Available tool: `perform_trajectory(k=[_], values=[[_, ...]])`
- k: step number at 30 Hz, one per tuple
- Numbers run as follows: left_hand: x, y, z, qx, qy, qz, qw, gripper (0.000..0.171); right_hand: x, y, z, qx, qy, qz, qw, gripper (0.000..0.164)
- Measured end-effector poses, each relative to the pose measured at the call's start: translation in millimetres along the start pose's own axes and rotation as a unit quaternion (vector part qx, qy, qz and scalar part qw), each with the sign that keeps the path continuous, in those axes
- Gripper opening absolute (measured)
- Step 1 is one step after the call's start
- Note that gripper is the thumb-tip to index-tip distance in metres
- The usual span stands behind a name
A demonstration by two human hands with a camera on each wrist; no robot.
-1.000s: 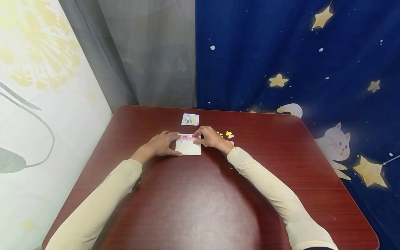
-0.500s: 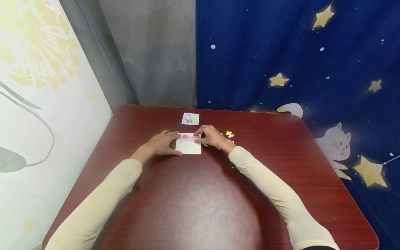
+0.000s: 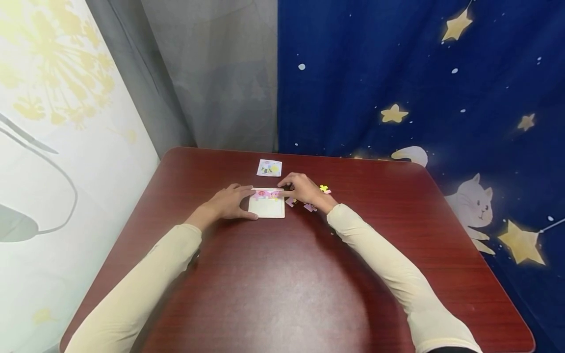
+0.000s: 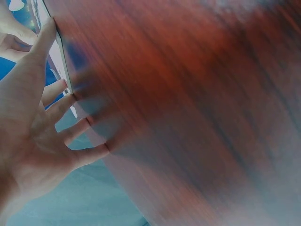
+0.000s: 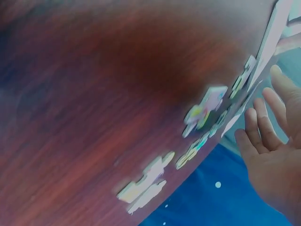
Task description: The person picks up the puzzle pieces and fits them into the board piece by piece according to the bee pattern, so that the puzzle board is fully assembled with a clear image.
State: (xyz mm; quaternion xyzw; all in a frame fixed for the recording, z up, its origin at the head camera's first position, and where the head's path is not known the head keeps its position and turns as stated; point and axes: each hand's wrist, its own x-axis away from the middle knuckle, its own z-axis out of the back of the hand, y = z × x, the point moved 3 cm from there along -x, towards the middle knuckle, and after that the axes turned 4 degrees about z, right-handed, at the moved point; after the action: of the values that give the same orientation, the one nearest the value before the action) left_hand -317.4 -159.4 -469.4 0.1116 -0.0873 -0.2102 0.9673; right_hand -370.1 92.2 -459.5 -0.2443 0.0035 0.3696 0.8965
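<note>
A white puzzle board [image 3: 267, 210] lies on the table, with a strip of fitted pink jigsaw pieces [image 3: 263, 194] along its far side. My left hand [image 3: 228, 202] touches the board's left edge, thumb and fingers spread. In the left wrist view those fingers [image 4: 59, 108] reach the board edge and the tabletop. My right hand [image 3: 305, 189] hovers at the board's right edge, its thumb near the end of the pink strip. Nothing shows between its fingers. Loose jigsaw pieces [image 3: 310, 207] lie beside and beneath it; the right wrist view shows several pieces [image 5: 205, 107] flat on the table.
Behind the board lies a small picture card [image 3: 269, 168] with a bee on it. A yellow and pink piece [image 3: 324, 189] sits right of my right hand. The dark red table [image 3: 282, 284] has a grey curtain [image 3: 220, 73] and a blue curtain [image 3: 353, 73] behind it.
My right hand has drawn back to the right from the pink strip, and its fingers have come off the board. More of the strip and the loose pieces now show. My left hand stays put.
</note>
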Motion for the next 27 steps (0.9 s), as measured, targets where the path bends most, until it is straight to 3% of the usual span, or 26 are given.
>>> perform_trajectory(k=[13, 27], values=[[1.3, -0.5, 1.1, 0.004, 0.006, -0.004, 1.0000, 0.100, 10, 20, 16, 0.006, 0.015, -0.040, 0.999, 0.036], [2.0, 2.0, 2.2, 0.006, 0.007, -0.004, 1.0000, 0.100, 17, 34, 16, 0.013, -0.014, -0.071, 0.997, 0.031]])
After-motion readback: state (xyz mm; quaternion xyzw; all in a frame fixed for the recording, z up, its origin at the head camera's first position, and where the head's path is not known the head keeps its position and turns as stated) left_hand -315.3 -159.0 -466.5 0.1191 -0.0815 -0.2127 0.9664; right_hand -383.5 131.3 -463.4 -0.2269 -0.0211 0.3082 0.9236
